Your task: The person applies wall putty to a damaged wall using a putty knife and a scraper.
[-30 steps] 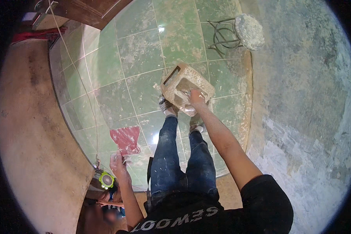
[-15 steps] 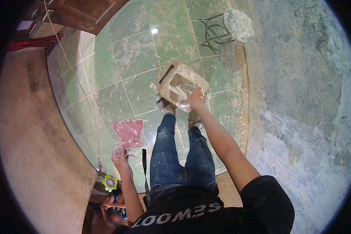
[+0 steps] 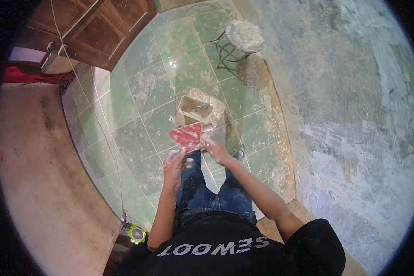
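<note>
My left hand (image 3: 174,163) pinches the lower edge of a red plastic putty spreader (image 3: 186,135), flat and smeared with white paste. My right hand (image 3: 215,151) is closed at the spreader's right edge, its fingers white with paste. A pale, blurred shape shows at its fingertips, too smeared to name. Just beyond both hands, a cut-open plastic jerrycan (image 3: 218,104), caked with dried paste, stands on the floor by my feet. Inside it lie some whitish paste and a greyish thing (image 3: 203,108) that I cannot make out.
A round stool (image 3: 244,37) with a splattered seat and metal legs stands farther off by the patchy plastered wall (image 3: 349,138) at right. Splashes mark the green tiled floor (image 3: 156,92). At left are a brown wooden door (image 3: 101,37), a hanging cord, and a green-rimmed round object (image 3: 136,234).
The red spreader has come up and to the right, in front of my body, in my left hand. My right hand has left the jerrycan and drawn back to the spreader.
</note>
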`<state>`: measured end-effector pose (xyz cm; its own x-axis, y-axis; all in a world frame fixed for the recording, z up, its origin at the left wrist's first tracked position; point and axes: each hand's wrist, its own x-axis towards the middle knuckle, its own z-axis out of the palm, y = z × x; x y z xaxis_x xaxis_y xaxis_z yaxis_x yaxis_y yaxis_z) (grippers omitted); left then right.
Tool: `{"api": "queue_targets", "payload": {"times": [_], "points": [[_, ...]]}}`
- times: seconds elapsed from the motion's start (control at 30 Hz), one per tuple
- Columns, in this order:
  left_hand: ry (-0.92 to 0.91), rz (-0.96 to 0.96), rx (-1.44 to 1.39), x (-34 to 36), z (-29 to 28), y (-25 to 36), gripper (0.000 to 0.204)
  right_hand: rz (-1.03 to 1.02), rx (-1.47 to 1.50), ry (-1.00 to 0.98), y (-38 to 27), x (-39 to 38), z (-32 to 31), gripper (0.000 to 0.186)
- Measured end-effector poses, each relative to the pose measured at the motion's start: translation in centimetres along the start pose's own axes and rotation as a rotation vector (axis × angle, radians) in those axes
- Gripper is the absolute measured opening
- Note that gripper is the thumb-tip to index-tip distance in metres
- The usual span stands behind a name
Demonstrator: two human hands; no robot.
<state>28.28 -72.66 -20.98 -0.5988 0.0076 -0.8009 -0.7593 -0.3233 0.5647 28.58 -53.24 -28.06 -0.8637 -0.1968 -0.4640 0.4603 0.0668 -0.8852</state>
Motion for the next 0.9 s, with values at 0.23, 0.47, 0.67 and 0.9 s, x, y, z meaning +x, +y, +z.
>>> {"api": "queue_targets", "payload": {"times": [0.23,0.47,0.67,0.9], "points": [[-0.453,0.103,0.182,-4.7,15.1,-7.1,0.019,0.044,0.433,0.347,-2.6,-12.7,-8.2,0.039],[-0.724,0.123,0.477,-13.6,29.7,-15.1,0.021,-0.384,0.077,0.780,-2.8,-29.2,-22.8,0.036],[-1.066,0.194,0.929,-16.8,38.6,-16.6,0.038,-0.319,0.378,1.064,1.2,-45.3,-33.2,0.039],[-0.876,0.255,0.898,-11.3,42.0,-12.3,0.038,-0.358,0.309,1.401,3.5,-51.6,-38.1,0.018]]}}
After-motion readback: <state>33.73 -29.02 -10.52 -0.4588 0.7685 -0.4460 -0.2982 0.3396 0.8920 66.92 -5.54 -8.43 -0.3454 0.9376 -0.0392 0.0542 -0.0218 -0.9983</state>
